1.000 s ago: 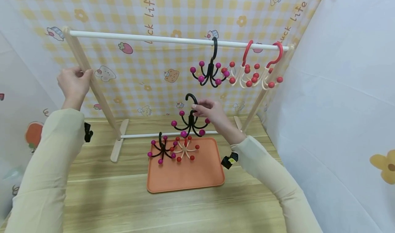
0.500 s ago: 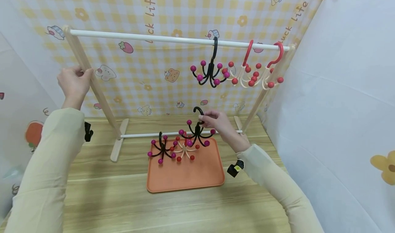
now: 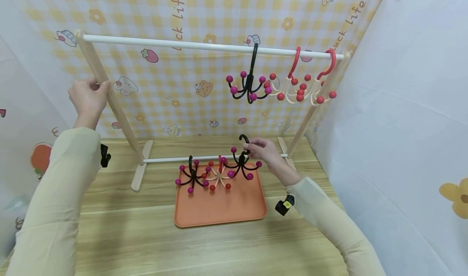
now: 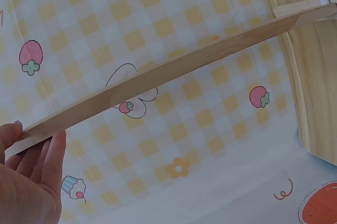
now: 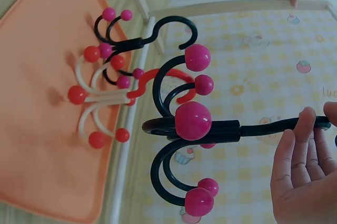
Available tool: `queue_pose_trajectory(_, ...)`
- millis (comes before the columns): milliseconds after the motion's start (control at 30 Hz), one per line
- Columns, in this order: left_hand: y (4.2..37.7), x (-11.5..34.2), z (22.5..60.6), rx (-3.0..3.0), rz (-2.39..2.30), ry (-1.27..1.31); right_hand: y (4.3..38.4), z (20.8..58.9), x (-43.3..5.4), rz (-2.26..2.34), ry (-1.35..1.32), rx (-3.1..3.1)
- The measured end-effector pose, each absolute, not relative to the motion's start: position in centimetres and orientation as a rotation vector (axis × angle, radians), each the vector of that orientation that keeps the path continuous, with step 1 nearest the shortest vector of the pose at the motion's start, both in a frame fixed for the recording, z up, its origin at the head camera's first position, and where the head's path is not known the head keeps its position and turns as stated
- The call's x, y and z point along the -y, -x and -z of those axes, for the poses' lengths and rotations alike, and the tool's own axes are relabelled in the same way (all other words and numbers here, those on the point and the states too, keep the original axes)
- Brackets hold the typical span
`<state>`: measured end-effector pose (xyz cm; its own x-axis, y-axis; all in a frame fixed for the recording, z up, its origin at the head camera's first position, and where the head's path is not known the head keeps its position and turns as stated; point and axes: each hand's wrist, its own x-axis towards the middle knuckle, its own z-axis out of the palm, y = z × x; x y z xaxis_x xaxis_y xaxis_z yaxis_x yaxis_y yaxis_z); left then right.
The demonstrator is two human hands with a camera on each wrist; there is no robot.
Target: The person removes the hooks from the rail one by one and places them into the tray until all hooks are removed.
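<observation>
We list one orange tray (image 3: 221,211) bearing two hangers (image 3: 193,176); near its far edge, right hand (image 3: 264,151) pinching a black hanger (image 3: 241,160). Beyond: left hand (image 3: 89,99) gripping a wooden post (image 3: 119,115), three hangers (image 3: 250,83) on a white rail (image 3: 164,44).

One tray (image 3: 221,209); on it, one black hanger (image 3: 193,173), one red hanger (image 3: 219,176); apparently over its back edge, another black hanger (image 3: 241,159); behind it, one rack (image 3: 212,46), one black hanger (image 3: 250,83), two red hangers (image 3: 287,83) (image 3: 316,83); two hands (image 3: 89,101) (image 3: 266,152).
</observation>
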<state>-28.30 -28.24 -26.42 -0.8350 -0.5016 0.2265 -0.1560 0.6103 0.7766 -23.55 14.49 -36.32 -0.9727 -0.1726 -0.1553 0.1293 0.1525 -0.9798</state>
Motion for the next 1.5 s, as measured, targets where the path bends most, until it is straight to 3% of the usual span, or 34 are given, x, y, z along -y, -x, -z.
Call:
queue_pose_trajectory(1000, 28.2, 28.3, 26.5, 2.402, 1.110, -0.523, 24.0, 44.3, -16.4, 1.810, -0.120, -2.225)
queue_pose_trajectory(1500, 28.2, 28.3, 26.5, 2.393, 1.115, -0.521, 24.7, 45.4, -15.6, 1.800, -0.092, -2.344)
